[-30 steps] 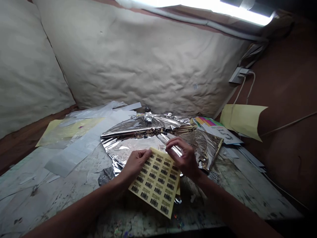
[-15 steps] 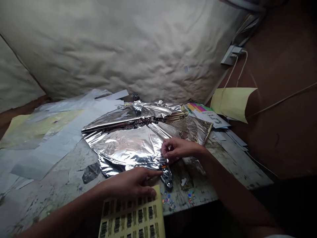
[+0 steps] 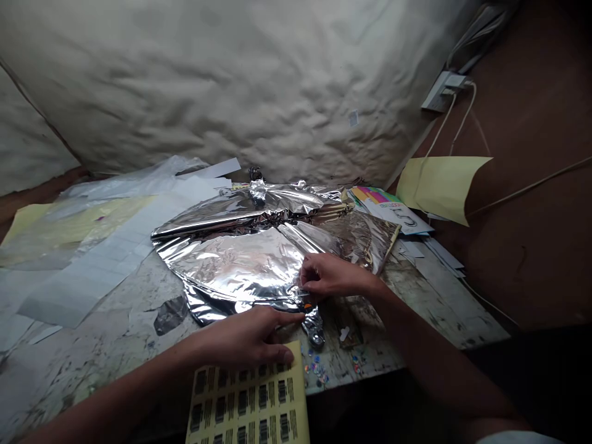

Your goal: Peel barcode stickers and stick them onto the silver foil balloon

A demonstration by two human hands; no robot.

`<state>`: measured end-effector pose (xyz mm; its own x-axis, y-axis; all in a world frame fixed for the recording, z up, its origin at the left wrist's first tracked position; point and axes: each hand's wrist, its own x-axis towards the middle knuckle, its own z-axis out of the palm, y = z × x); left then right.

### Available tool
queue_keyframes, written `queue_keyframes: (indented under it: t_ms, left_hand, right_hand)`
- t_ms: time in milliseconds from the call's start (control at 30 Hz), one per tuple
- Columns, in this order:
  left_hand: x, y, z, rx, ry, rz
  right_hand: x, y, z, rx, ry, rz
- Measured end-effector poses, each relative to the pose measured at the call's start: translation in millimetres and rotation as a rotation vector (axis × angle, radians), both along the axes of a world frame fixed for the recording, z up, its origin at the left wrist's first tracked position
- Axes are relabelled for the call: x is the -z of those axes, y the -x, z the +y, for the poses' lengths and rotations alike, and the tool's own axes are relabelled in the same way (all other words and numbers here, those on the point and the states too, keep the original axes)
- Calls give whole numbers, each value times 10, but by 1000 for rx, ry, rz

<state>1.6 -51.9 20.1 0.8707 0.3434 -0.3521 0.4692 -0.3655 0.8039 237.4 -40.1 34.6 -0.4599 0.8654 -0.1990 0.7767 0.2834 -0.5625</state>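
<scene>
Silver foil balloons [image 3: 231, 262] lie flat and stacked on the table, with a narrow crinkled tail [image 3: 314, 330] at the near edge. My right hand [image 3: 330, 275] is pinched at the near part of the top balloon. A small barcode label [image 3: 303, 292] shows at its fingertips, partly hidden. My left hand [image 3: 245, 339] grips the top edge of a yellow sheet of barcode labels [image 3: 250, 404], thumb on its face. Its index finger reaches out to the balloon's tail beside a small orange mark [image 3: 308, 306].
White papers and clear plastic [image 3: 92, 290] cover the left side. Printed cards with a 5 [image 3: 402, 216] lie at the back right. A yellow sheet [image 3: 439, 185] and cables hang by a power socket [image 3: 444, 89]. Shiny confetti bits [image 3: 317, 370] lie near the front edge.
The view has shifted slightly. My right hand stays pinched at the label on the foil, and my left hand keeps its hold on the label sheet with hardly any movement.
</scene>
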Motion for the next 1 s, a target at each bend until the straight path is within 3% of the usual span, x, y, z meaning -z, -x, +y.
queue_keyframes:
  t_ms: [100,233,333,433,633,867,1000]
  left_hand:
    - [-3,-9,3,-2,2,4]
    - [6,-12,4,4,8,1]
    - [7,3,0,-14,15,-4]
    - [-17,17,8,-23,38,-11]
    - [-63,32,85,4,177,-33]
    - [-68,81,153,114,409,52]
    - [-88,130,183,201,473,58]
  right_hand:
    - [52,3,-16,-17,-116,-69]
    - [34,-110,-40,81,-318,-147]
    - [-18,-234,-101,-161,-252,-73]
    - [53,-324,-189,-361,-228,63]
    - [379,-388,-298,-311,-446,170]
    - [415,-257,-403,-426,-627,97]
    - [495,-165,-478,-358,-683,126]
